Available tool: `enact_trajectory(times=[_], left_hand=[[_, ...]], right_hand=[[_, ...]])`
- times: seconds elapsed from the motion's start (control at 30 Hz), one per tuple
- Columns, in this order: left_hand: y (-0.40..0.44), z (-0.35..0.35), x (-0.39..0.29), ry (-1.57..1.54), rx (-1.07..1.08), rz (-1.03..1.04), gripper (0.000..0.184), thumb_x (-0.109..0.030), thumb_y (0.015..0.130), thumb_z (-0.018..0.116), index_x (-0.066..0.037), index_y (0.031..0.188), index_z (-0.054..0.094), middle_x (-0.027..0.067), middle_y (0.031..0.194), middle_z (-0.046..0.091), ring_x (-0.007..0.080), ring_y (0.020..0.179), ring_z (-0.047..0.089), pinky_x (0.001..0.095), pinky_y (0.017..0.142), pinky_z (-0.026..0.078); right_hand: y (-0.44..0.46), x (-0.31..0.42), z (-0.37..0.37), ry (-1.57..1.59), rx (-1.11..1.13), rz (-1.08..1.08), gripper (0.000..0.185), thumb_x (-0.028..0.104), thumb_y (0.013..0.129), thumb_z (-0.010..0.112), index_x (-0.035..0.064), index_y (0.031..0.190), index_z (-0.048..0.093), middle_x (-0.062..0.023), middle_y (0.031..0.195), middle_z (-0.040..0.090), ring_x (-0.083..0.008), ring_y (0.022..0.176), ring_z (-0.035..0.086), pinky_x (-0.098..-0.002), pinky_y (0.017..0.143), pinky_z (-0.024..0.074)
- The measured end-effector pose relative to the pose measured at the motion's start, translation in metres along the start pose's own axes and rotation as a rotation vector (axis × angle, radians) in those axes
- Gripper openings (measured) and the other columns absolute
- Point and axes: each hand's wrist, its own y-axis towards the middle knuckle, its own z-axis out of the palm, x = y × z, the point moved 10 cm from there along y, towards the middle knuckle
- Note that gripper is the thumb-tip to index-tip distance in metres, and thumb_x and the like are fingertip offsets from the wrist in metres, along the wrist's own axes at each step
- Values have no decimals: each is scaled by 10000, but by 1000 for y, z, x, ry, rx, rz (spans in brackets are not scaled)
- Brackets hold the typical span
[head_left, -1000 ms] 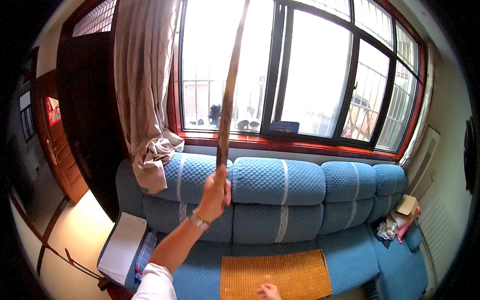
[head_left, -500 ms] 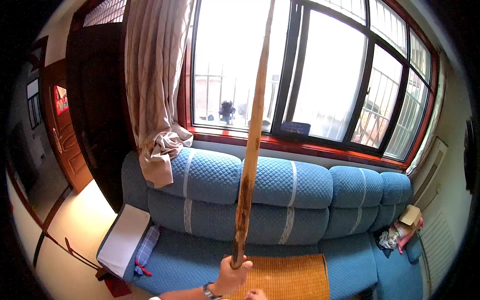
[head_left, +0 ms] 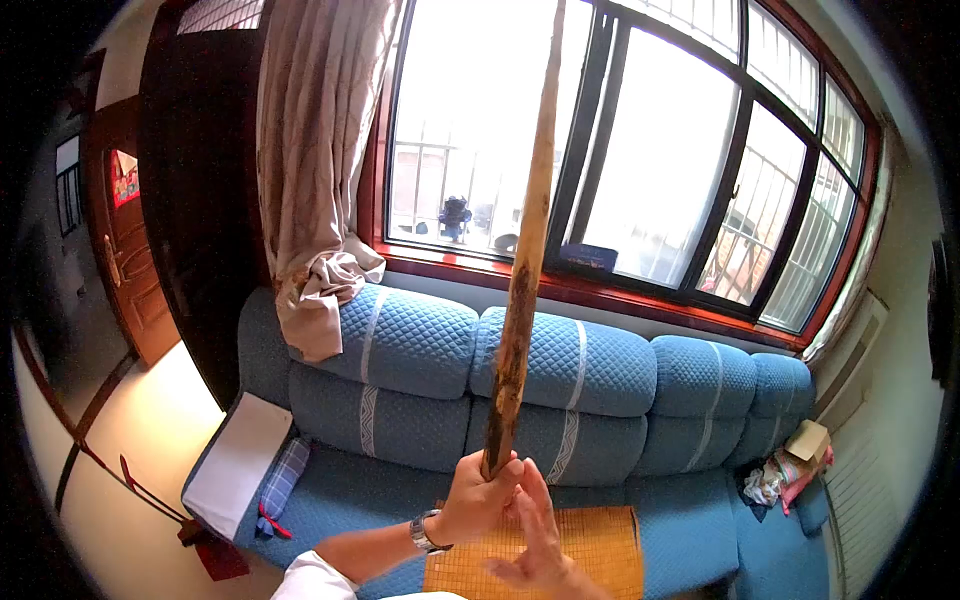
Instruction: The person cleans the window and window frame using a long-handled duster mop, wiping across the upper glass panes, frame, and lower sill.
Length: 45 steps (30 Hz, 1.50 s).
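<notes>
A long wooden stick (head_left: 519,320) rises upright, leaning slightly right, with dark patches on its lower part and a paler, thinner upper part that runs out of the top of the head view. My left hand (head_left: 474,502), with a metal-band watch on the wrist, is wrapped round the stick's lower end. Just right of it is my right hand (head_left: 538,540), its fingers stretched out and apart, holding nothing. Its fingertips are close beside the left thumb; whether they touch it I cannot tell.
A blue quilted sofa (head_left: 390,425) stands in front, with a bamboo mat (head_left: 600,535) on its seat. A plaid pillow (head_left: 285,480) lies at the left armrest; a cardboard box (head_left: 806,440) sits at the right end. Behind are a curtain (head_left: 320,150) and a window (head_left: 670,150).
My left hand and the stick have moved up and slightly right in view. My right hand has risen from the bottom edge to beside the left, its fingers now spread.
</notes>
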Motion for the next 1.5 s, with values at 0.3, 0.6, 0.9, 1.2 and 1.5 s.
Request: enact_trajectory(times=[0.3,0.6,0.9,1.2,1.5], left_hand=[[25,47,-72,64,204,180,477,-525,903,453,-64,813,533,-30,683,505,49,583,443,205,469,367],[62,64,-105,-99,302,166,404,-409,956,436,-50,787,511,3,680,535,22,561,492,176,411,392],[138,69,-150,-19,347,348,301,-351,950,482,-66,867,527,-41,698,472,34,545,431,185,448,415],[123,27,-109,-62,186,141,448,-529,895,485,-90,804,486,-34,601,469,26,441,428,177,322,309],[-9,-6,-55,156,3,142,514,-568,756,660,-93,828,477,-59,656,444,19,556,428,190,425,351]], right_hand=[[52,23,-15,-584,165,-269,587,379,757,649,132,1265,491,-268,1393,314,-352,1206,375,-499,1015,304],[106,38,-36,-660,41,-341,532,336,797,595,150,1286,498,-218,1407,337,-366,1105,518,-476,931,417],[178,9,-55,-510,-42,-196,569,223,856,545,190,1388,345,-141,1462,269,-407,1102,535,-389,797,535],[152,-25,-26,-406,-46,-242,578,73,799,590,133,1348,419,-175,1444,293,-382,1165,493,-398,793,537],[42,12,9,-151,21,-318,312,123,671,717,69,977,683,-323,1202,507,-359,913,648,-366,705,555]])
